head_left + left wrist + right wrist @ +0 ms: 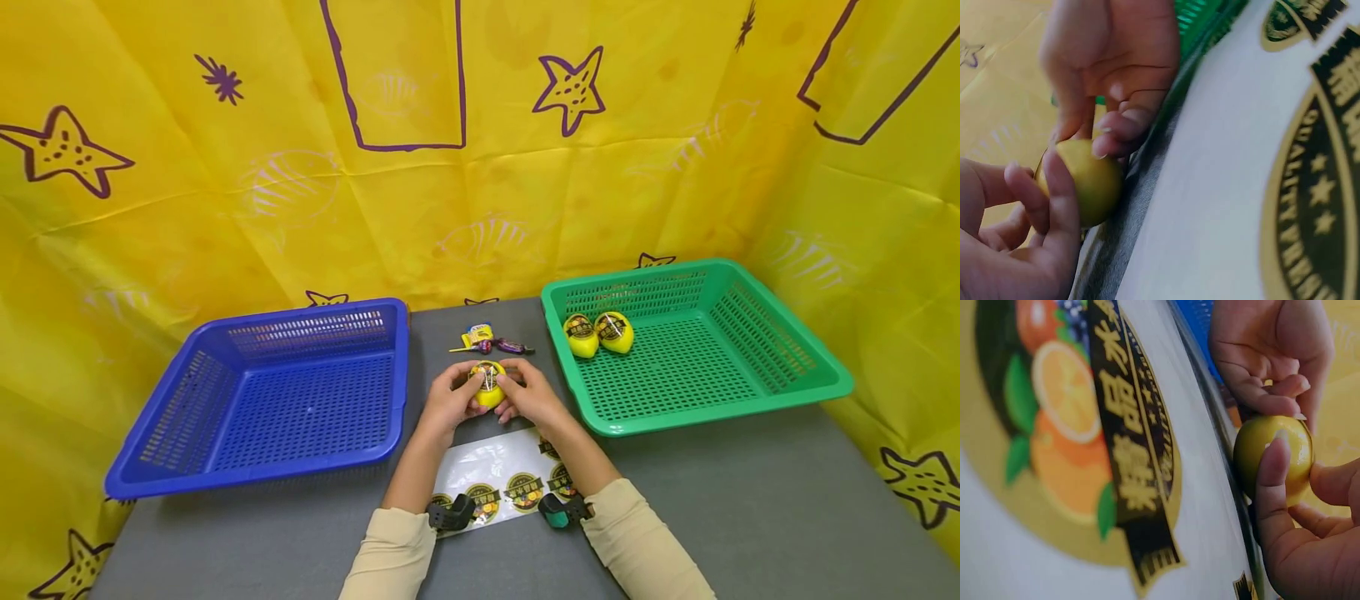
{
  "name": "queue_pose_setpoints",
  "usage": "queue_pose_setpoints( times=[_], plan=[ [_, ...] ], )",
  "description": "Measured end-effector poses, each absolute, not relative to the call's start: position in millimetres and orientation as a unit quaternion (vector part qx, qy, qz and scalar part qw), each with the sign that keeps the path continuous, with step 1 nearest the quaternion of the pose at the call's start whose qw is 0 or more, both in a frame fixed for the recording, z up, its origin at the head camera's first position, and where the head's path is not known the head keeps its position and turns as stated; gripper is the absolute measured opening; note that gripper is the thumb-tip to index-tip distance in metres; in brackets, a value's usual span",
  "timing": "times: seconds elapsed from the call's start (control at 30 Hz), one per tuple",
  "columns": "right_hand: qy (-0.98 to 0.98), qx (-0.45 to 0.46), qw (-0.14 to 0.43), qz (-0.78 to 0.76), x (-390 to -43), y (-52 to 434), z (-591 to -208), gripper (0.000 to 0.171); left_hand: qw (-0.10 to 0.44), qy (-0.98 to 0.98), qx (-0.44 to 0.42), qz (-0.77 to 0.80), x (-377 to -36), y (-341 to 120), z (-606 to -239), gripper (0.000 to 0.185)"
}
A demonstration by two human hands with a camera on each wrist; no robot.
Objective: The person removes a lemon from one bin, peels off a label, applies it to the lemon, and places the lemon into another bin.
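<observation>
A small yellow lemon (488,387) with a round sticker on top is held between both hands just above the grey table. My left hand (457,392) grips its left side, fingers curled round it. My right hand (521,389) pinches its right side. The left wrist view shows the lemon (1092,182) between the left hand (1035,219) and the right hand (1107,87). The right wrist view shows the lemon (1274,456) between the right hand (1294,531) and the left hand (1272,362). A sticker sheet (501,477) with round labels lies under my wrists.
A blue basket (187,467) stands at the left. At the right, a green basket (825,379) holds two labelled lemons (598,334). A few wrapped sweets (489,340) lie between the baskets. Yellow cloth walls surround the table.
</observation>
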State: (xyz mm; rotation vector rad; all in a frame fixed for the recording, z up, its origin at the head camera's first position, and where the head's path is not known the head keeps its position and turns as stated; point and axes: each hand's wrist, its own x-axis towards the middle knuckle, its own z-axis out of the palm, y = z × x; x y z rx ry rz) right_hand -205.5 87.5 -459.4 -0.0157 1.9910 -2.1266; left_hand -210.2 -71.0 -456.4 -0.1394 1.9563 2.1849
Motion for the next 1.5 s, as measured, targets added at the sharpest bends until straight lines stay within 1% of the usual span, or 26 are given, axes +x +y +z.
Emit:
queue_pose_setpoints(
  times=[0.13, 0.23, 0.33, 0.5, 0.67, 0.8, 0.93, 1.03, 1.13, 1.2, 1.27, 1.33, 1.37, 1.43, 1.5],
  plan=[
    [0.666, 0.003, 0.118, -0.736, -206.7, 87.8, -459.8, 0.037, 0.147, 0.610, -0.057, 0.776, -213.3, -77.2, -458.3, 0.038],
    [0.668, 0.008, 0.121, -0.734, -207.7, 88.1, -460.5, 0.038, 0.166, 0.603, -0.062, 0.778, -214.1, -79.8, -460.2, 0.042],
    [0.683, 0.002, 0.112, -0.721, -208.1, 88.6, -462.0, 0.039, 0.179, 0.609, -0.064, 0.770, -213.7, -80.1, -462.0, 0.044],
    [0.703, -0.014, 0.083, -0.706, -207.8, 89.9, -463.7, 0.037, 0.175, 0.610, -0.063, 0.771, -214.3, -79.0, -464.7, 0.044],
    [0.702, -0.004, 0.063, -0.709, -207.5, 89.6, -461.8, 0.033, 0.164, 0.601, -0.065, 0.779, -214.6, -77.0, -464.0, 0.043],
    [0.741, -0.002, 0.025, -0.671, -207.4, 87.2, -461.7, 0.033, 0.146, 0.626, -0.067, 0.763, -213.6, -75.8, -464.2, 0.045],
    [0.813, -0.028, -0.053, -0.579, -203.7, 83.7, -459.6, 0.035, 0.114, 0.684, -0.052, 0.719, -209.6, -72.2, -461.1, 0.044],
    [0.854, -0.043, -0.081, -0.512, -199.3, 80.5, -454.2, 0.045, 0.082, 0.734, -0.018, 0.674, -206.1, -69.1, -455.9, 0.041],
    [0.883, -0.055, -0.073, -0.460, -196.1, 78.1, -449.5, 0.057, 0.064, 0.776, 0.025, 0.627, -204.5, -69.4, -450.3, 0.037],
    [0.903, -0.065, -0.068, -0.420, -193.9, 77.6, -447.1, 0.062, 0.069, 0.797, 0.052, 0.598, -203.5, -72.6, -445.8, 0.036],
    [0.918, -0.076, -0.067, -0.383, -190.2, 76.7, -444.1, 0.062, 0.081, 0.817, 0.076, 0.566, -202.1, -77.2, -440.3, 0.035],
    [0.930, -0.088, -0.060, -0.351, -184.5, 75.2, -437.9, 0.061, 0.081, 0.845, 0.094, 0.520, -199.3, -81.3, -432.5, 0.033],
    [0.937, -0.098, -0.057, -0.332, -180.8, 74.7, -433.6, 0.060, 0.074, 0.860, 0.102, 0.495, -197.1, -82.6, -427.5, 0.032],
    [0.944, -0.123, -0.050, -0.302, -170.3, 74.3, -420.9, 0.059, 0.044, 0.889, 0.119, 0.440, -192.0, -83.7, -416.1, 0.032],
    [0.943, -0.156, -0.049, -0.289, -157.6, 75.7, -403.7, 0.058, -0.005, 0.910, 0.131, 0.394, -185.2, -82.9, -402.7, 0.031]
  ],
)
